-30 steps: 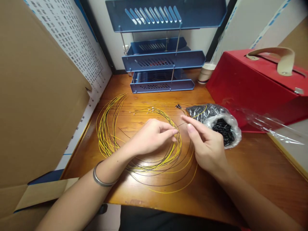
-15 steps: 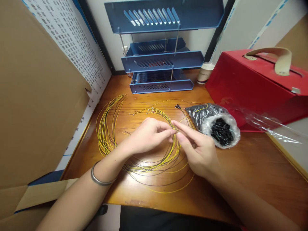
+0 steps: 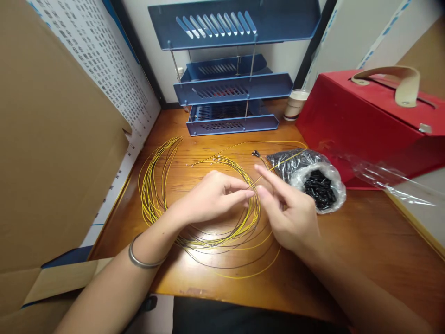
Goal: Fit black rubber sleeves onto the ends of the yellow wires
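My left hand (image 3: pixel 220 197) is closed, its thumb and index finger pinching a thin yellow wire (image 3: pixel 283 161). From the pinch the wire slants up to the right, across the bag, and bends back left at the far side. Just right of that pinch, my right hand (image 3: pixel 294 213) has its index finger stretched out and its thumb apart from it, the other fingers curled. Both hands are over a loose coil of yellow and dark wires (image 3: pixel 222 242). Several wires end in small metal tips (image 3: pixel 217 159); black ends (image 3: pixel 256 153) of others lie near the bag.
A second wire bundle (image 3: pixel 148 195) lies on the left. An open plastic bag (image 3: pixel 336 204) of small black pieces (image 3: pixel 318 188) sits at the right, before a red box (image 3: pixel 365 134). Behind are a blue tiered rack (image 3: pixel 232 125) and a paper cup (image 3: pixel 295 105). Cardboard (image 3: pixel 62 139) walls the left.
My right index finger has lifted away from its thumb and from the left fingertips. The wire now runs straighter, and its bend has shifted slightly right. My left hand has stayed nearly still.
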Available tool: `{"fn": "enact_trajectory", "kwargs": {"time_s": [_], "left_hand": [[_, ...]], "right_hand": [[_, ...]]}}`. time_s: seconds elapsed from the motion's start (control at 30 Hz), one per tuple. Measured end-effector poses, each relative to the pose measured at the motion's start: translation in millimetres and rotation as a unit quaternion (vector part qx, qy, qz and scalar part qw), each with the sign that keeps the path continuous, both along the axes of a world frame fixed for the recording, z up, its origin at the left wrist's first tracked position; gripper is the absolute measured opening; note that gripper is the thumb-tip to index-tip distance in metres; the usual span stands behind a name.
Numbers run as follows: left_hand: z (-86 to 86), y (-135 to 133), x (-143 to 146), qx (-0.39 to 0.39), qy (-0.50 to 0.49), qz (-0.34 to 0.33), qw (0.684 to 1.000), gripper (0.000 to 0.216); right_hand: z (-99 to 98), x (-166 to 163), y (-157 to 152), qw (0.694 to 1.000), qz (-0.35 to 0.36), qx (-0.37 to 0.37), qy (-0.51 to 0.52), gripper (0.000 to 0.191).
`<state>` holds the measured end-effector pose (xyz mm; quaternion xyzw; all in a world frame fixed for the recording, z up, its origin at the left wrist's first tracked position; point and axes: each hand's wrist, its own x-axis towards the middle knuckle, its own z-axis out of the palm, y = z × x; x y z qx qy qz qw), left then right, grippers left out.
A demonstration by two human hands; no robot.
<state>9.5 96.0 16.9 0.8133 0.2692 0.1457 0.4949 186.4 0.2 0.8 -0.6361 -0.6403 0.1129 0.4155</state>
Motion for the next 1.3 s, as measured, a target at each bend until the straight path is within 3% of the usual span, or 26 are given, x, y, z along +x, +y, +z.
{"fn": "enact_trajectory", "kwargs": {"time_s": [0.13, 0.23, 0.37, 0.57, 0.8, 1.07, 1.3], "left_hand": [[0.9, 7, -4, 0.022, -0.012, 0.019, 1.000, 0.027], [0.3, 8, -5, 0.024, -0.027, 0.036, 0.999, 0.029], [-0.6, 3, -2, 0.016, -0.014, 0.010, 1.000, 0.030], [0.3, 3, -2, 0.030, -0.020, 0.036, 0.999, 0.027], [-0.4, -1, 0, 0.054, -0.036, 0.037, 0.997, 0.025], [2.1, 7, -5, 0.080, -0.031, 0.087, 0.993, 0.015], [-1.1, 8, -4, 0.106, -0.104, 0.132, 0.980, 0.014]], "right_hand": [[-3.0, 8, 2, 0.994, -0.093, 0.026, 0.049, 0.046], [-4.8, 5, 1, 0.997, -0.031, 0.003, 0.070, 0.046], [-4.5, -4, 1, 0.996, 0.064, -0.051, 0.039, 0.039], [-6.1, 2, 3, 0.997, -0.034, -0.020, 0.062, 0.041], [-8.9, 1, 1, 0.994, 0.050, -0.047, 0.082, 0.035], [-2.1, -1, 8, 0.984, -0.079, 0.003, 0.160, 0.024], [1.1, 0, 8, 0.976, -0.085, 0.034, 0.198, 0.021]]}}
